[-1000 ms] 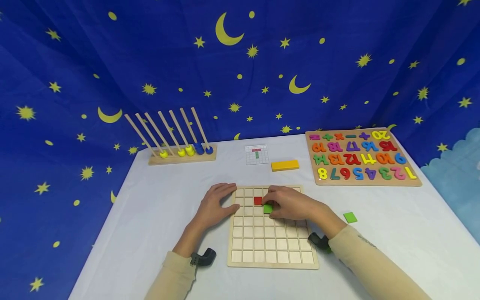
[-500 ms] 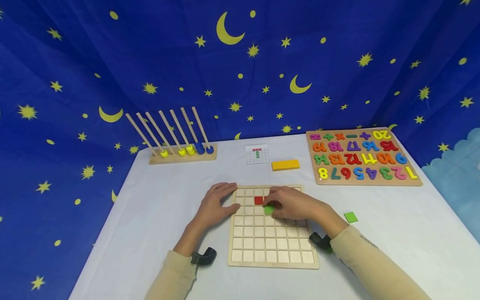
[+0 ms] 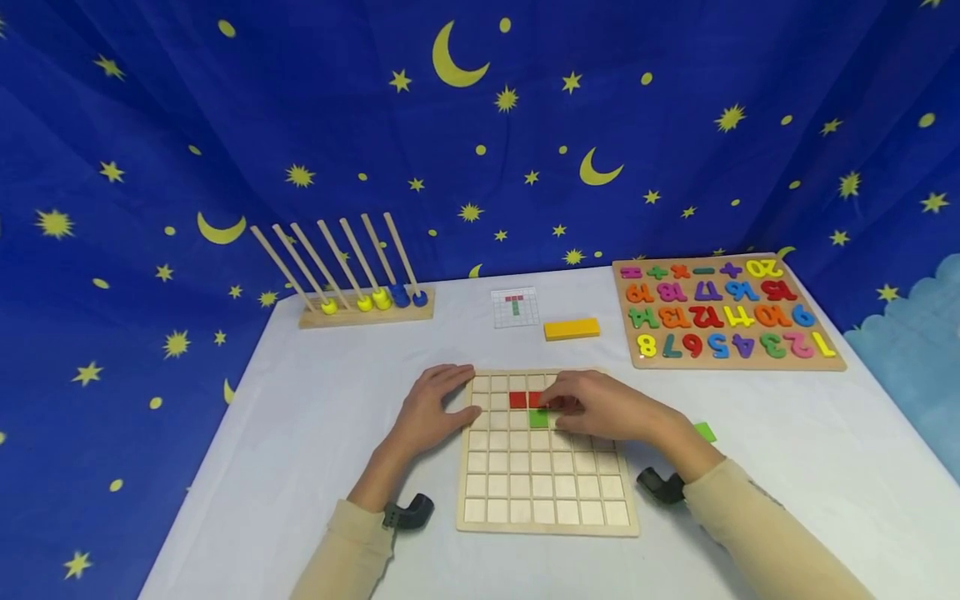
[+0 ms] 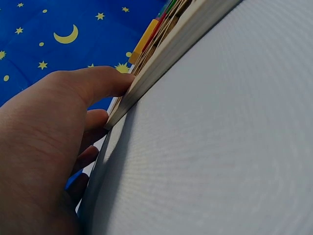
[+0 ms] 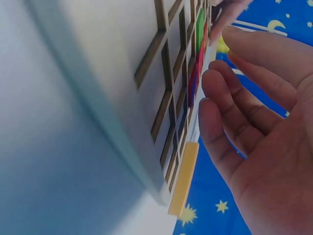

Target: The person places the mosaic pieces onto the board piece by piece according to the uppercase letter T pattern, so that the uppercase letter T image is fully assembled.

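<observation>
My left hand (image 3: 427, 417) rests at the far left corner of a wooden grid board (image 3: 498, 463), thumb tip on the rim and fingers reaching to the corner. In the left wrist view its thumb touches the board's edge (image 4: 161, 63). A red tile (image 3: 518, 401) and another beside it, partly under my right fingertips, lie in one row of cells. Just below the second sits a green tile (image 3: 537, 419), flat in its cell. Above the board, my right hand (image 3: 603, 408) has loosely bent fingers and holds nothing; in the right wrist view, space shows between its fingertips (image 5: 213, 81) and the grid.
Another green tile (image 3: 705, 432) lies right of the board, partly behind my right forearm. Beyond the board are a small pattern card (image 3: 515, 309) and a yellow block (image 3: 572, 329). A number puzzle (image 3: 731, 312) stands back right, a bead-peg rack (image 3: 366, 314) back left.
My right hand has let go of the green tile and shifted slightly right, uncovering more of it and the second red tile. My left hand has stayed put.
</observation>
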{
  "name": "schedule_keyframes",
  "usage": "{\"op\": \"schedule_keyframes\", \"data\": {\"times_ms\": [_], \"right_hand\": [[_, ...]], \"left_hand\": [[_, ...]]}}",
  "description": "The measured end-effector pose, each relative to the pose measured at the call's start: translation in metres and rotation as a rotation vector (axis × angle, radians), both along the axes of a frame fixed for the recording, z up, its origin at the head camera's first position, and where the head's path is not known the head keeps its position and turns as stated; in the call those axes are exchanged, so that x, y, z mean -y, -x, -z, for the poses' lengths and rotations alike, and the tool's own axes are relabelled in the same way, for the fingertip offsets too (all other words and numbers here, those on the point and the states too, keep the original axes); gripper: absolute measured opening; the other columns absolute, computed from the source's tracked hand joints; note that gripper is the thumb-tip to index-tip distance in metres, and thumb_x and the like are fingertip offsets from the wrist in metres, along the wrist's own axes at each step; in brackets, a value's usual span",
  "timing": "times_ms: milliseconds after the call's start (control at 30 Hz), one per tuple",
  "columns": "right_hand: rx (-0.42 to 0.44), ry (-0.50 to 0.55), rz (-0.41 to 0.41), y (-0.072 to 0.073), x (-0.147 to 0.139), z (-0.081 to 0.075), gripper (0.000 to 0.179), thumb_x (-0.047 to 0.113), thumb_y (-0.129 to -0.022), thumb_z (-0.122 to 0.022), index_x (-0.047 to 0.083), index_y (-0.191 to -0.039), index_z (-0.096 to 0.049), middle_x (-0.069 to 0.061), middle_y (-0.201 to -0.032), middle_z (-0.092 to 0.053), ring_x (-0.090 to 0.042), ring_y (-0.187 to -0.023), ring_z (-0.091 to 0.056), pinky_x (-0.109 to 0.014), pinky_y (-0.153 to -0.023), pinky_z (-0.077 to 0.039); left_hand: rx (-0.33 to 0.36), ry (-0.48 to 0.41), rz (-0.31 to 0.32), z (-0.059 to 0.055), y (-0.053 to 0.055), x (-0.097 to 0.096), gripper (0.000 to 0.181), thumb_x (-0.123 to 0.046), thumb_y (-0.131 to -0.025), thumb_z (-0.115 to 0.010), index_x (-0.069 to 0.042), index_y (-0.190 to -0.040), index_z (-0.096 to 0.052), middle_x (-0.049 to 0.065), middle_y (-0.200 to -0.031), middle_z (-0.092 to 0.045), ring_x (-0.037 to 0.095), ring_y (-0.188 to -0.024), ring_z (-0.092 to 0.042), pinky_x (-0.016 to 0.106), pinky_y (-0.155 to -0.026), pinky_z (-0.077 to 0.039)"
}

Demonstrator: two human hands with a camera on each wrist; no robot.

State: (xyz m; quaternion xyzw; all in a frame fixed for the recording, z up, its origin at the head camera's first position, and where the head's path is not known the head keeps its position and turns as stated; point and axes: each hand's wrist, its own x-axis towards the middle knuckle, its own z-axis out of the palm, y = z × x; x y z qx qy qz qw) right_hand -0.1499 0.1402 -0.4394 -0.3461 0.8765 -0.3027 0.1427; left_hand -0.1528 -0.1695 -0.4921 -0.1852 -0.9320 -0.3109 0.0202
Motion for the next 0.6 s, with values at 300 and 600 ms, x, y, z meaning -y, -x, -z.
{"op": "schedule_keyframes", "data": {"times_ms": [300,600], "right_hand": [[0.031,0.001,0.04,-0.005,-0.026,-0.001,0.03,0.022,-0.086,-0.074,0.021,-0.116,-0.07,0.01,-0.106,-0.063,-0.008,-0.093,-0.058,-0.029,-0.083,-0.05],[0.108,0.044,0.06,-0.017,-0.059,0.002,0.034,0.029,-0.082,-0.078,0.02,-0.113,-0.068,0.008,-0.105,-0.063,-0.013,-0.09,-0.058,-0.032,-0.08,-0.052]], "left_hand": [[-0.002,-0.004,-0.009,0.001,0.001,0.001,0.064,-0.046,-0.08,-0.075,-0.022,-0.137,-0.056,-0.01,-0.138,-0.051,0.015,-0.132,-0.036,0.046,-0.107,-0.031],[0.0,-0.01,-0.007,-0.001,0.0,0.0,0.065,-0.046,-0.08,-0.075,-0.022,-0.137,-0.056,-0.009,-0.138,-0.051,0.016,-0.132,-0.036,0.046,-0.107,-0.031]]}}
